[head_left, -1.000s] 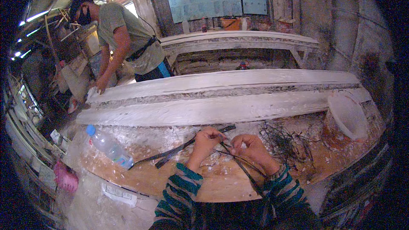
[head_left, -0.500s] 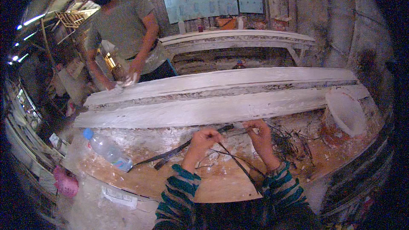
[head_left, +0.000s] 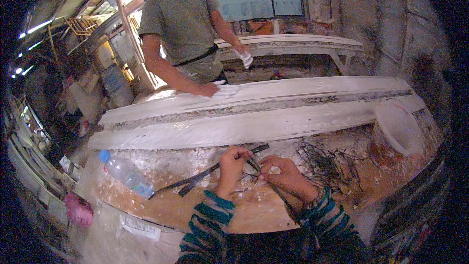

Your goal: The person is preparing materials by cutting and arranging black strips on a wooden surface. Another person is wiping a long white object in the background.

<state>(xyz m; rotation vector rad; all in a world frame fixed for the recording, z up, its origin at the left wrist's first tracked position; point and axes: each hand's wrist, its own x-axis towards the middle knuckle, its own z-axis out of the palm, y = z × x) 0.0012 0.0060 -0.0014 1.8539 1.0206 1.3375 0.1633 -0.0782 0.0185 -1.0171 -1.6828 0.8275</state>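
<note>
Dark strips [head_left: 215, 170] lay slanting from lower left to upper right across the workbench [head_left: 161, 205], their near ends hidden under the left hand [head_left: 230, 162], which pinched them; the right hand [head_left: 283, 173] gripped them too. Left of them lay a plastic bottle [head_left: 124, 173]; right, a tangle of black strands [head_left: 327, 164].

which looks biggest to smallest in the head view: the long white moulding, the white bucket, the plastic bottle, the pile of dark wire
1. Long white moulding, by far the largest.
2. White bucket and pile of dark wire: they look alike, so no ranking; the fisheye rim also bends the bucket.
3. Plastic bottle, smallest.
</note>
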